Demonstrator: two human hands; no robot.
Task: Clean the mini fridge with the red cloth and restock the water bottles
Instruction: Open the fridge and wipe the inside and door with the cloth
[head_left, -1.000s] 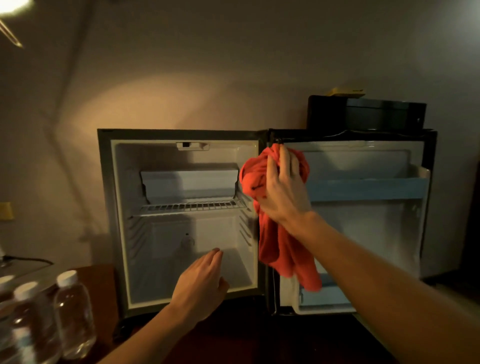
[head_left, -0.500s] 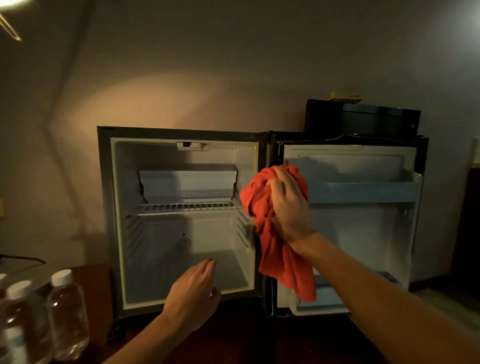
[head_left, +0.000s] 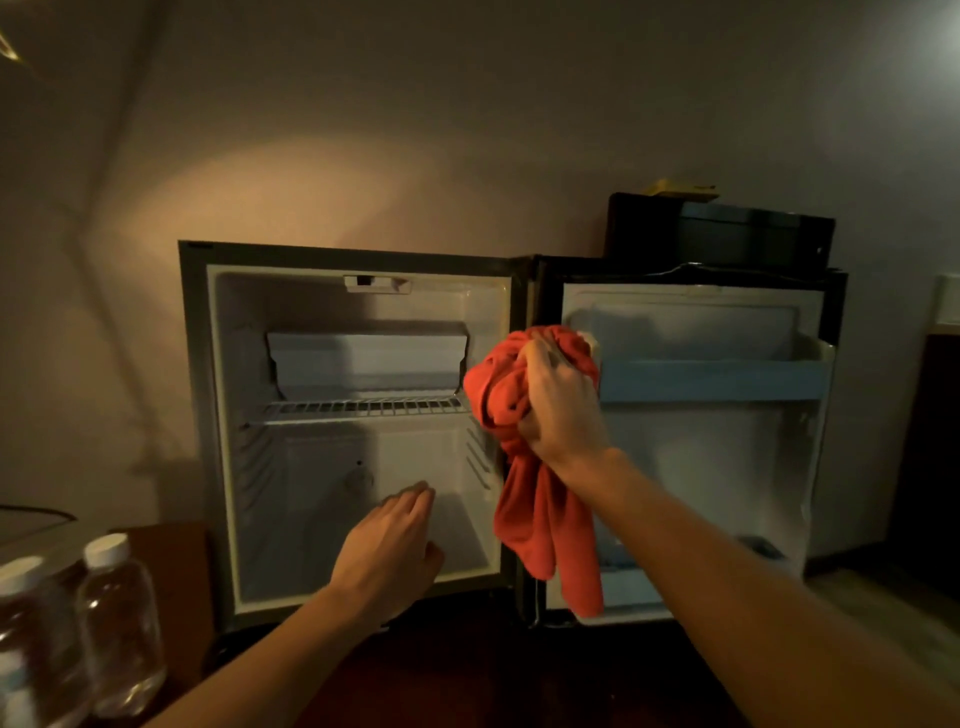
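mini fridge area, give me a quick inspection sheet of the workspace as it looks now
surface: dark wooden top at lower left, under the bottles
job's things: mini fridge open and unstocked, wire shelf in place; door swung wide; red cloth bunched, tail hanging; water bottles capped, outside the fridge
clutter: black box on top, yellow item on it
grippers: right hand grips the cloth by the door's inner edge; left hand, fingers straight, holds nothing, before the lower compartment
cables: nothing seen
surroundings: plain wall, dim warm light
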